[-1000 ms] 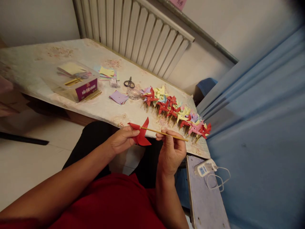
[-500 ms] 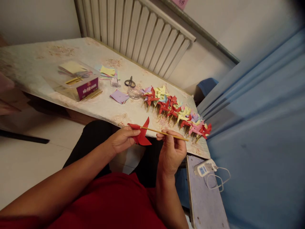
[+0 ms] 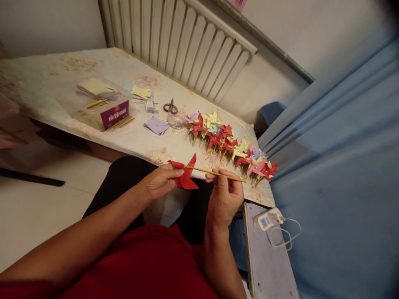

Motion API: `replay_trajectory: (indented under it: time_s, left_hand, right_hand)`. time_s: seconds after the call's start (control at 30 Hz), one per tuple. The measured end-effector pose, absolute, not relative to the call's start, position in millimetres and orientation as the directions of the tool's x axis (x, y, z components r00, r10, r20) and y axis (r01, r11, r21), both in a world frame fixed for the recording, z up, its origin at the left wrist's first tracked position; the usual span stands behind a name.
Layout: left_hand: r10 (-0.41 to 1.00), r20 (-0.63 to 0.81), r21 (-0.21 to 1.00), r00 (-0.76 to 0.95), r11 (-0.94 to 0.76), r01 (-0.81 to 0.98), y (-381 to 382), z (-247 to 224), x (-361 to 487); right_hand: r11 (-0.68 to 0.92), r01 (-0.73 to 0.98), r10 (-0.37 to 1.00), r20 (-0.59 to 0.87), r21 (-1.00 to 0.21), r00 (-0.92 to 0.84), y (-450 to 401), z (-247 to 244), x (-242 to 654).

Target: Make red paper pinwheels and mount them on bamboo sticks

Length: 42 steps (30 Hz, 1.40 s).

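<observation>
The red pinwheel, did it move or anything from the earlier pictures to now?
Nothing visibly changed, apart from a tiny shift of the view. Nothing was taken hold of or let go. The left hand still pinches the red pinwheel, and the right hand still holds the stick. The scissors stayed on the table.

Your L hand (image 3: 165,181) covers pt of the red pinwheel (image 3: 188,179), so you can't see all its blades. Your R hand (image 3: 226,195) hides some of the stick (image 3: 201,170). Print on the purple label (image 3: 114,115) is too small for you to read (same w/ the white device (image 3: 264,221)). The pink paper (image 3: 238,4) is cut off up top; the surface (image 3: 137,143) runs past the L edge. The bunched pinwheels (image 3: 229,144) partly hide each other.
</observation>
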State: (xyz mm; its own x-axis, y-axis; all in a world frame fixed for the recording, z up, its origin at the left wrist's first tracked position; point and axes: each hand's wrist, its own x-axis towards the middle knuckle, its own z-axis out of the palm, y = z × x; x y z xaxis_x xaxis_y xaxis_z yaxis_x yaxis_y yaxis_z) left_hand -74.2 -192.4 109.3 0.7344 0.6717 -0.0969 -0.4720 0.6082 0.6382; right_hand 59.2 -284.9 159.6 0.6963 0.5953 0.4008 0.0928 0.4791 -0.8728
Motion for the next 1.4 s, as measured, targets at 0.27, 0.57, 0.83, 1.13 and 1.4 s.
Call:
replay_trajectory:
  time_s: [0.27,0.57,0.83,1.13,1.4]
  left_hand:
    - [0.679,-0.107,0.633,0.726,0.610,-0.477,-194,110,-75]
    - [0.687,-0.113,0.619,0.718,0.614,-0.490,-191,102,-72]
    - [0.705,-0.146,0.606,0.694,0.619,-0.500,-193,102,-72]
    - [0.681,-0.139,0.649,0.719,0.611,-0.453,-192,102,-73]
    - [0.690,-0.174,0.677,0.703,0.602,-0.423,-193,105,-74]
  right_hand:
    - [0.472,0.078,0.620,0.394,-0.878,0.678,-286,158,60]
    - [0.458,0.104,0.627,0.404,-0.883,0.667,-287,157,62]
    - [0.466,0.098,0.632,0.408,-0.880,0.659,-287,155,65]
    - [0.465,0.118,0.602,0.411,-0.877,0.684,-286,154,64]
    - [0.466,0.088,0.601,0.388,-0.880,0.699,-285,154,64]
